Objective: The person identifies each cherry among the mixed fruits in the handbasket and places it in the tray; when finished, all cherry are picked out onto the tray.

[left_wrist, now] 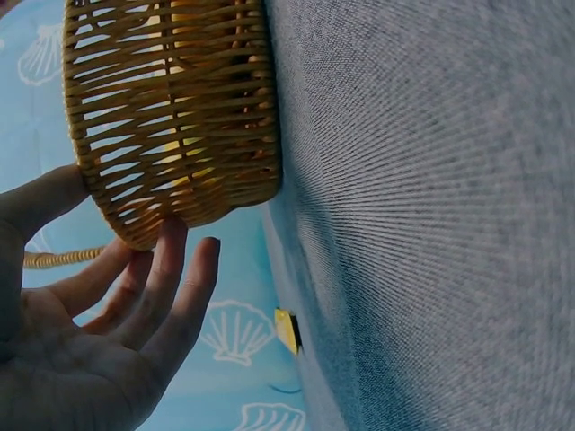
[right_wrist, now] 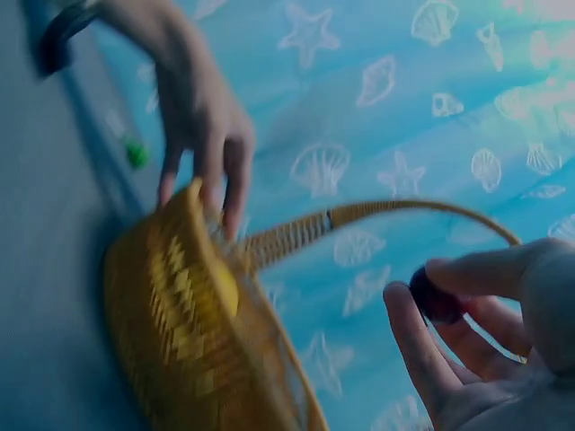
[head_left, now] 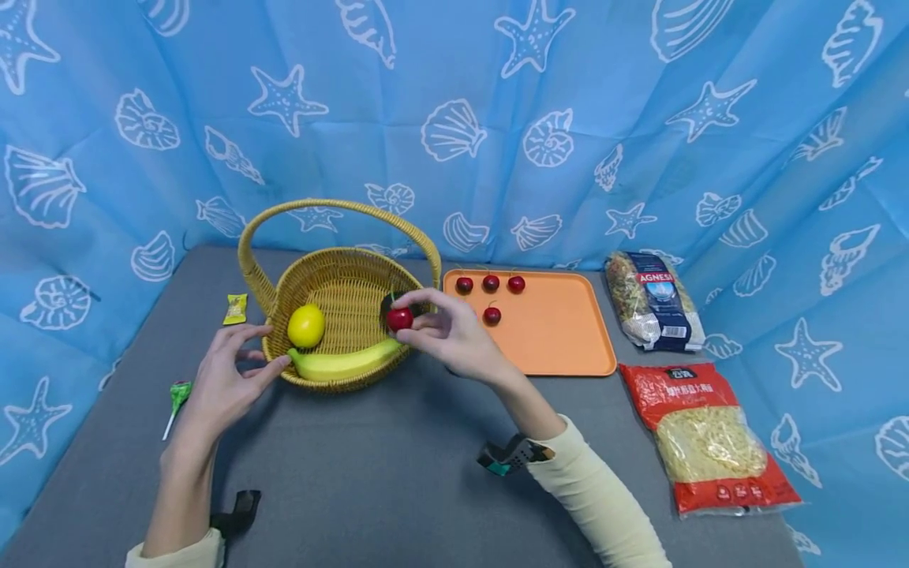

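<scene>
A wicker basket point(head_left: 341, 384) with a tall arched handle holds a yellow lemon point(head_left: 306, 326), a banana point(head_left: 348, 362) along its front and a dark round thing point(head_left: 387, 304) at the right. My left hand point(head_left: 230, 379) holds the basket's left edge, thumb and fingertips against the rim and woven side point(left_wrist: 180, 117). Between thumb and fingers, my right hand point(head_left: 454, 335) pinches a red cherry point(head_left: 399, 319) over the basket's right side. The right wrist view shows that cherry point(right_wrist: 437, 296) above the rim level, partly covered by the fingers.
Several cherries point(head_left: 491, 282) lie on an orange tray point(head_left: 554, 339) right of the basket. Farther right are a pasta bag point(head_left: 653, 300) and a red noodle bag point(head_left: 710, 442). A yellow wrapped candy point(head_left: 236, 308) and a green lollipop point(head_left: 179, 394) lie at left. A blue curtain point(head_left: 454, 181) hangs behind.
</scene>
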